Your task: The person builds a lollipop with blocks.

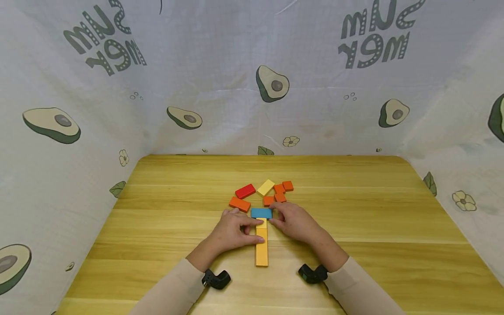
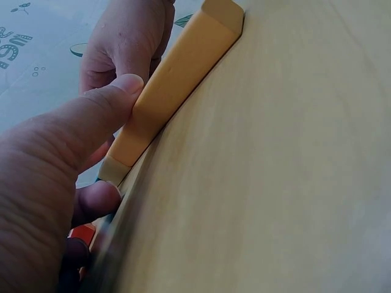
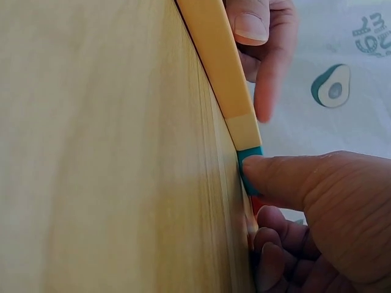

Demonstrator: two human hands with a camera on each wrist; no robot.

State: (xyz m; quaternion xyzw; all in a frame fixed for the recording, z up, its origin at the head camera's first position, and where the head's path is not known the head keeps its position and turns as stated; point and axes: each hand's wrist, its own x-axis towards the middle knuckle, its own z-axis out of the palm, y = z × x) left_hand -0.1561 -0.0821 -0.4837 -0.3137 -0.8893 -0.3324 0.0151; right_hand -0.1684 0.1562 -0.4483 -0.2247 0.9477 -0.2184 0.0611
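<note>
A long yellow-orange block [image 1: 261, 254] lies pointing away from me, with a small pale yellow block [image 1: 259, 226] at its far end. Across that end lies a blue block [image 1: 260, 213], making a T shape. My left hand [image 1: 230, 232] comes from the left; its extended thumb touches the long block's side and its index finger reaches over the small block. From the right, my right hand [image 1: 297, 222] pinches the blue block's right end between thumb and index finger. In the right wrist view, the thumb [image 3: 275, 177] presses the blue block's near side.
Behind the T lie a red block [image 1: 245, 191], a pale yellow block [image 1: 265, 187], an orange block [image 1: 239, 204] and several small orange blocks [image 1: 288, 186]. The wooden table [image 1: 177, 175] meets a printed cloth [image 1: 220, 87] at the back and sides.
</note>
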